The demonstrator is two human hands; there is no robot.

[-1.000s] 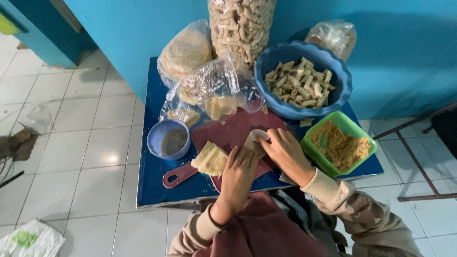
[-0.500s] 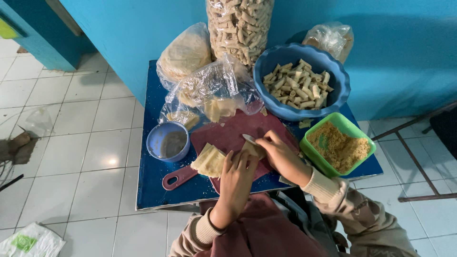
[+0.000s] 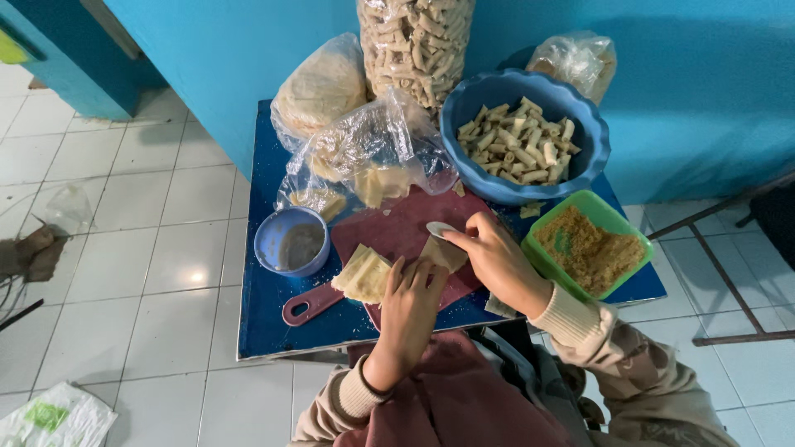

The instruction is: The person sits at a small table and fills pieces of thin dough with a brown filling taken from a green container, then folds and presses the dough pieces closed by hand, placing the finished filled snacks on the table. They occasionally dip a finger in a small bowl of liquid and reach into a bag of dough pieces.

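A small blue table (image 3: 273,323) stands against a bright blue wall (image 3: 679,74) on a pale tiled floor (image 3: 124,248). On it lies a dark red cutting board (image 3: 397,228). The left hand (image 3: 410,310) lies flat, fingers together, pressing a thin pastry sheet (image 3: 445,252) down. The right hand (image 3: 497,261) pinches a small spoon (image 3: 439,228) above the sheet. A stack of sheets (image 3: 363,275) lies just beside. Judging by this, holding the sheet flat and placing filling centrally would suit. Nearby: a green tub of crumbly filling (image 3: 590,248), a blue bowl of rolls (image 3: 522,141), a small cup (image 3: 291,242).
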